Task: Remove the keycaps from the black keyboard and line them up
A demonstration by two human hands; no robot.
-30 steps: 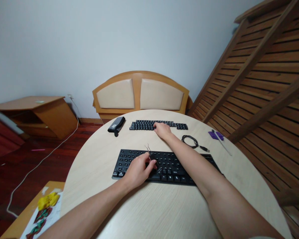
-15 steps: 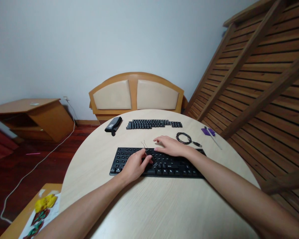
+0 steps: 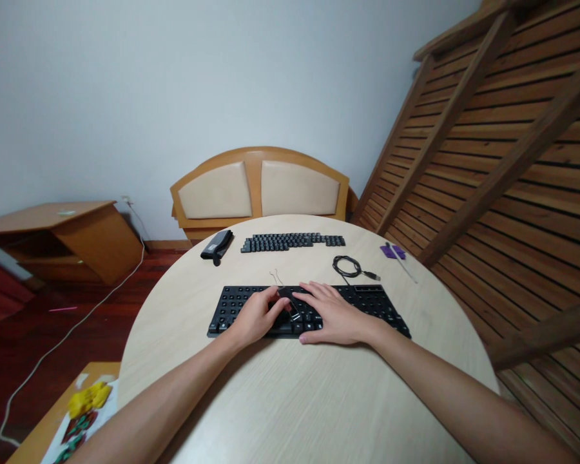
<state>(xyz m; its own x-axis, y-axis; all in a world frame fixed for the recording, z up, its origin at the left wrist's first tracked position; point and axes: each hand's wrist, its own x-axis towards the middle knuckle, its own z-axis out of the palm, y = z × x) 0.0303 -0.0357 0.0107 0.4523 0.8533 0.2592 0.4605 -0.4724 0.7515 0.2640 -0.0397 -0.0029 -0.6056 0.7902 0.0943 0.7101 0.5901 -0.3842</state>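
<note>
A black keyboard (image 3: pixel 374 303) lies on the round table, many of its key positions stripped of caps. My left hand (image 3: pixel 256 314) is over its left half, thumb and fingers closed on a keycap puller (image 3: pixel 284 294) with a dark grip. Thin wire prongs stick out of the puller's far end, and its other end points down at the lower key rows. My right hand (image 3: pixel 336 316) rests on the middle of the keyboard with fingers spread, its fingertips close to the puller and the thumb at the near edge. Nothing shows in its grasp.
Loose black keycaps (image 3: pixel 280 242) stand in rows behind the keyboard. A coiled USB cable (image 3: pixel 347 266) lies at the back right, near a purple cloth (image 3: pixel 392 251) with a thin stick (image 3: pixel 405 263) across it. A dark folded pouch (image 3: pixel 217 245) sits at the back left.
My right hand has come down from the keyboard's far edge onto its middle, fingers spread. My left hand keeps the keycap puller in about the same place. The view has shifted slightly.
</note>
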